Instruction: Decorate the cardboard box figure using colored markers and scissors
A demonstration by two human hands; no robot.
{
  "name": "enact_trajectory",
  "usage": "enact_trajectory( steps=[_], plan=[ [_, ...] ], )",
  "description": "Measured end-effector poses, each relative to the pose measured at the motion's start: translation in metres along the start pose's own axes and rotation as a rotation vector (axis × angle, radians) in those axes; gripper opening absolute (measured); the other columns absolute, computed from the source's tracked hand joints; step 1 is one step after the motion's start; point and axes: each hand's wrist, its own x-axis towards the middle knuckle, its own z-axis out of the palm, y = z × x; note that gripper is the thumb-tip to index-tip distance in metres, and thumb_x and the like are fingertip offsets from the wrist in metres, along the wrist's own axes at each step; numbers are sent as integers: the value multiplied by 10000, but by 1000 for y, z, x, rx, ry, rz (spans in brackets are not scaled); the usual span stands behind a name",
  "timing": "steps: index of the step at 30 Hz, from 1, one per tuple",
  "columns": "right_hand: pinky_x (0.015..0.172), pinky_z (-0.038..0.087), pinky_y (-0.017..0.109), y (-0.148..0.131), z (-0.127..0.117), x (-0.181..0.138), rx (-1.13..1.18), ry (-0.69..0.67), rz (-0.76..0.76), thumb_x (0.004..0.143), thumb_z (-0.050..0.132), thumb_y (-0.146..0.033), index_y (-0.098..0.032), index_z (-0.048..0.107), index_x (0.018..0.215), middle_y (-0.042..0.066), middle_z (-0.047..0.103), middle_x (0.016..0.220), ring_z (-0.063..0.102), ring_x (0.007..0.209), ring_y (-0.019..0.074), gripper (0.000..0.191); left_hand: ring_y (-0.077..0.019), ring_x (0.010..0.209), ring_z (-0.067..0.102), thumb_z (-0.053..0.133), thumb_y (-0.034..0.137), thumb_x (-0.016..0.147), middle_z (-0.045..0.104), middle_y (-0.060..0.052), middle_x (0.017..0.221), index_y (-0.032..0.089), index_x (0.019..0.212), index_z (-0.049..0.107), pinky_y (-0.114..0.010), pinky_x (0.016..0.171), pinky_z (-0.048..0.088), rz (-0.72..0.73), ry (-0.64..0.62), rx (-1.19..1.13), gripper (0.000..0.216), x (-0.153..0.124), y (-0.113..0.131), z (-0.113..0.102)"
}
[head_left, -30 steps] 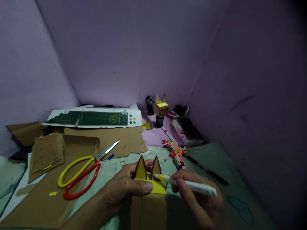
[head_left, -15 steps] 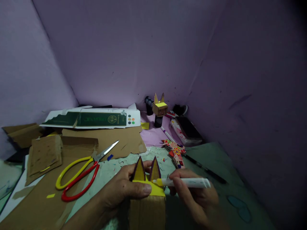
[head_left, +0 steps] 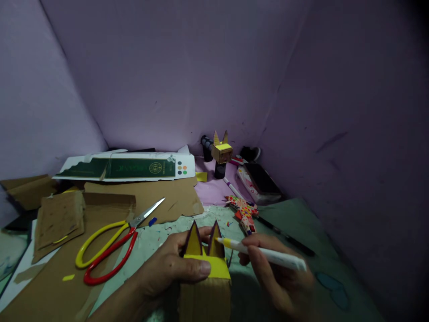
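Observation:
A cardboard box (head_left: 205, 298) with a yellow top and two pointed ears edged in dark purple stands low in the middle of the head view. My left hand (head_left: 177, 264) is closed around its upper left side, thumb lying on the yellow strip and fingers behind the ears. Between the thumb and fingers of my right hand (head_left: 273, 268) is a white marker (head_left: 268, 254) with a yellow end. Its tip is at the yellow-brown face of the right ear (head_left: 215, 243). The box's lower part runs out of view.
Yellow-and-red scissors (head_left: 125, 235) lie on cardboard sheets (head_left: 174, 197) at left. A floral-patterned glue gun (head_left: 243, 212) and a black stick-like thing (head_left: 288, 236) lie at right. Farther back are a smaller eared box (head_left: 221, 154) on a black cylinder and a dark phone (head_left: 263, 178).
The marker tip has moved up from the base of the right ear to its middle, and the marker now slants more, its rear end lower. My left hand keeps its hold.

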Motion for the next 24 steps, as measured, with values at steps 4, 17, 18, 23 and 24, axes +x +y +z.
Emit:
enact_trajectory(
  steps=[4, 17, 18, 23, 24],
  plan=[
    [553, 527, 258, 7, -5, -1, -60, 38, -97, 942, 573, -173, -223, 663, 983, 17, 696, 732, 665, 585, 159, 111, -323, 982, 674, 862, 298, 568, 766, -85, 997, 196, 1245, 679, -433, 941, 447, 0, -1, -7, 709, -1, 0, 1],
    [455, 421, 216, -12, -13, 12, -104, -193, -121, 884, 531, -100, -222, 591, 768, -32, 617, 591, 589, 464, 114, 179, -297, 892, 683, 875, 317, 544, 755, -81, 943, 186, 1132, 710, -396, 860, 475, 7, 28, -5, 625, 0, -5, 0],
    [453, 411, 218, -12, -13, 11, -104, -191, -110, 888, 526, -111, -222, 583, 749, -34, 604, 581, 578, 459, 112, 187, -295, 890, 681, 875, 319, 547, 751, -76, 938, 189, 1146, 705, -405, 871, 473, 0, 25, -6, 635, 0, -5, 0],
    [527, 480, 242, -4, -10, 7, -96, -103, -144, 899, 534, -102, -231, 625, 905, -7, 662, 671, 639, 546, 144, 158, -300, 915, 677, 877, 326, 546, 750, -80, 955, 191, 1147, 714, -370, 834, 473, 18, 23, 18, 637, -1, -4, 0],
    [545, 499, 250, -1, -9, 6, -91, -92, -162, 893, 542, -86, -229, 632, 951, 4, 679, 699, 655, 570, 154, 179, -295, 900, 679, 874, 322, 550, 748, -77, 951, 194, 1160, 710, -371, 828, 473, 19, 14, 11, 645, -1, -4, 0]
  ],
)
